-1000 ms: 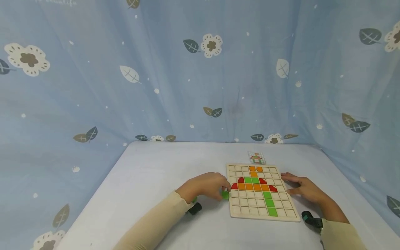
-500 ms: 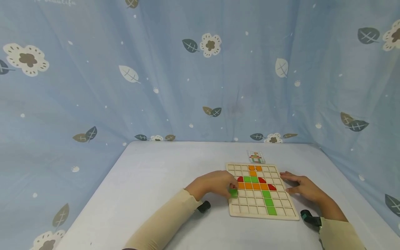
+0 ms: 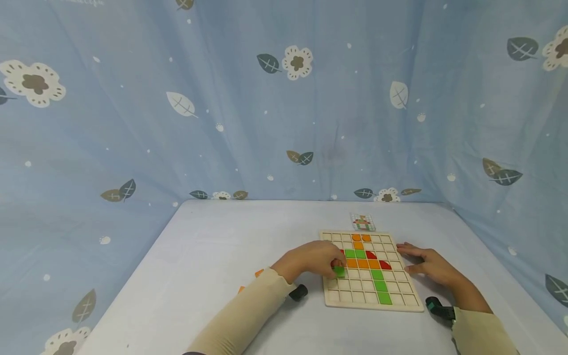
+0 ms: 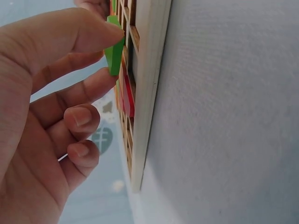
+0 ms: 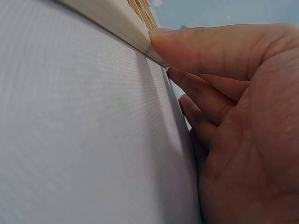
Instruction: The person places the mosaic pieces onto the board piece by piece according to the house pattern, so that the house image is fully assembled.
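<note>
My left hand (image 3: 316, 257) pinches a green square tile (image 3: 339, 272) between thumb and fingers, above the left part of a wooden grid board (image 3: 355, 298). In the left wrist view the tile (image 4: 113, 55) is tilted on edge over the cells, near a red piece (image 4: 127, 97) set in the board. Orange, green and red pieces fill several cells; my left fingers hide some at the left. At the board's right edge my right hand (image 3: 432, 267) rests with fingers extended, and the right wrist view shows its thumb (image 5: 187, 46) against the wooden rim.
A small pattern card (image 3: 363, 222) lies just behind the board. Two orange pieces (image 3: 259, 272) show partly beside my left sleeve (image 3: 248, 310). A white cloth covers the table (image 3: 230, 236), with a blue patterned curtain (image 3: 239, 123) around it.
My left hand has carried the green tile rightward from beside the board to over its left cells. Orange pieces by the left sleeve have come into view. My right hand stays put.
</note>
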The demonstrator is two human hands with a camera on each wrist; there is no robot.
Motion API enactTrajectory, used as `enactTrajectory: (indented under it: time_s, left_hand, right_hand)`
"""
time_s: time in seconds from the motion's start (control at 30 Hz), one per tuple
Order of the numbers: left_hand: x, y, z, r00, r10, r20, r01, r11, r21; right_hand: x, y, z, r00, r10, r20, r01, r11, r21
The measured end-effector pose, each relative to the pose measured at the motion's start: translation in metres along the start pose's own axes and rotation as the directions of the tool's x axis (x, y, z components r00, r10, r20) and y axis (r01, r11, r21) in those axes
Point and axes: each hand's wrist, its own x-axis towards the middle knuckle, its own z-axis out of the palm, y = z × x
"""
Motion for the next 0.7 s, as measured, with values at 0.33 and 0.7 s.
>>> enactTrajectory:
  time_s: [0.33, 0.7]
  left_hand:
    - [0.0089, 0.0011, 0.0041, 1.000, 0.004, -0.010, -0.004, 1.000, 0.011]
    - [0.0074, 0.0021, 0.0025, 1.000, 0.028, 0.003, -0.028, 0.999, 0.027]
  right_hand:
    - [0.0008, 0.0006, 0.0025, 1.000, 0.009, -0.015, -0.010, 1.000, -0.028]
    - [-0.0001, -0.0021, 0.0021, 1.000, 0.005, -0.020, -0.006, 0.999, -0.038]
